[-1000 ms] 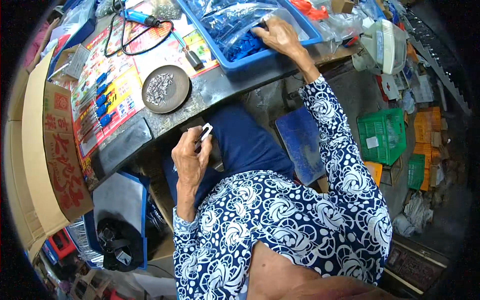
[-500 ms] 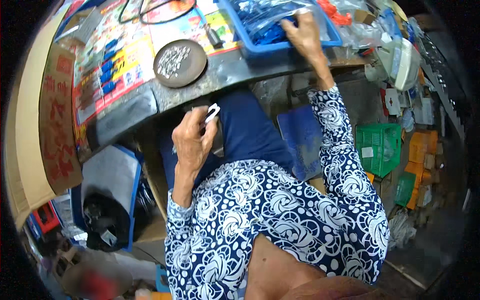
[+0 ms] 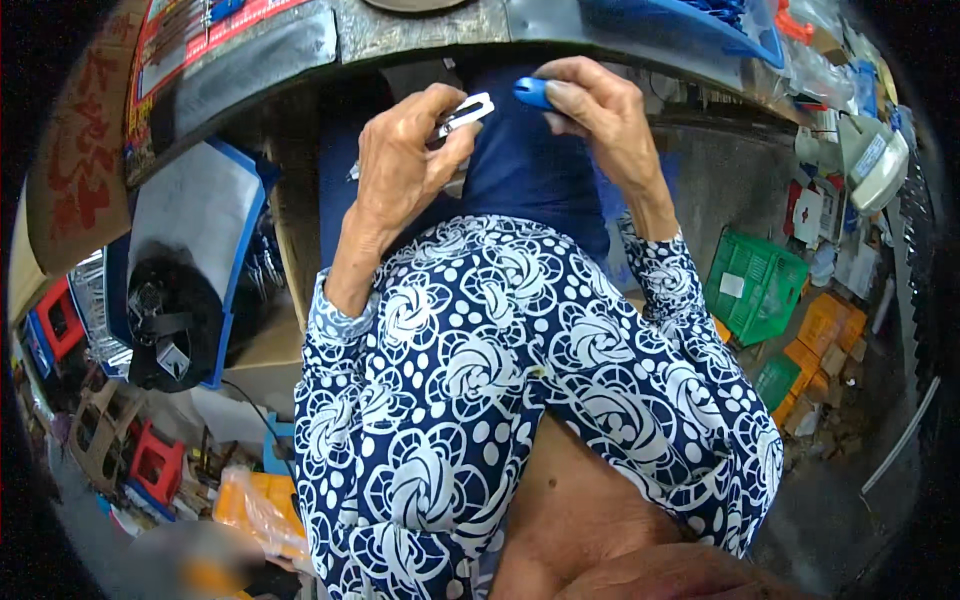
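Observation:
My left hand (image 3: 405, 150) is closed around a slim metal piece with a white, slotted loop end (image 3: 470, 113). The loop pokes out past my thumb and fingertips, and the rest is mostly hidden in my palm. Opposite it, my right hand (image 3: 605, 125) pinches a small blue plastic piece (image 3: 532, 93), rounded and with a slot at its tip. The two pieces face each other above my lap, a short gap apart. Similar blue pieces fill a blue tray (image 3: 752, 47) on the bench at the upper right.
The worn bench edge (image 3: 420, 45) runs across the top, bearing the rim of a round dish (image 3: 412, 4). A cardboard box (image 3: 75, 180) stands at the left. A green crate (image 3: 755, 285) and orange bins (image 3: 825, 335) sit on the right; a red stool (image 3: 157, 462) is lower left.
My right hand has come from the blue tray to above my lap, now with a blue piece in it. The view has tilted down, so the bench sits higher. My left hand keeps its piece.

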A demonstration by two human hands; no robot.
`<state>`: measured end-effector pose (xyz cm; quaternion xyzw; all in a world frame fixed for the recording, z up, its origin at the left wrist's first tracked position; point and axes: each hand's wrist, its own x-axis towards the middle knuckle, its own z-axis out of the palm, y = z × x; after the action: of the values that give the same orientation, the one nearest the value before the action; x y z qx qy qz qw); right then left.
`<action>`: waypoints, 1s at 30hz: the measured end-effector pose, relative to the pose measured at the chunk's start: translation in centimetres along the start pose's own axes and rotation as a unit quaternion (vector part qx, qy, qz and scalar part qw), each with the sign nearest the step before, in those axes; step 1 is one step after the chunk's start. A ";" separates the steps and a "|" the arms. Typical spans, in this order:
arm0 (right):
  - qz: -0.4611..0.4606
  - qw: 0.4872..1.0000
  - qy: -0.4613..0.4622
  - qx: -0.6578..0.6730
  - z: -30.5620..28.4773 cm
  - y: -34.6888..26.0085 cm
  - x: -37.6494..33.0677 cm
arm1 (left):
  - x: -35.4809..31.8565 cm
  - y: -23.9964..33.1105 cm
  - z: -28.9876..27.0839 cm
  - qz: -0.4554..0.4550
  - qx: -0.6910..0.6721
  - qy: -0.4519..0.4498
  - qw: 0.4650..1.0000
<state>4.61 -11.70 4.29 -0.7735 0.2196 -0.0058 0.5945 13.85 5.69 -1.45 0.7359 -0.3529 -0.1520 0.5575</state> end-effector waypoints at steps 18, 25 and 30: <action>0.024 0.999 -0.048 0.001 0.3 1.7 -0.5 | -0.7 0.1 0.3 -0.026 -0.006 -0.082 0.996; 0.036 0.997 -0.067 -0.003 0.3 1.9 -0.7 | -0.9 0.3 0.5 -0.068 -0.007 -0.095 0.993; 0.046 0.993 -0.106 0.002 1.2 2.2 -0.8 | -1.7 -0.4 1.1 -0.033 -0.009 -0.096 0.995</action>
<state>3.43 -10.74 2.08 -0.7576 0.1904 0.1027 0.6158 12.11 6.19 -2.45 0.7240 -0.3788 -0.2433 0.5226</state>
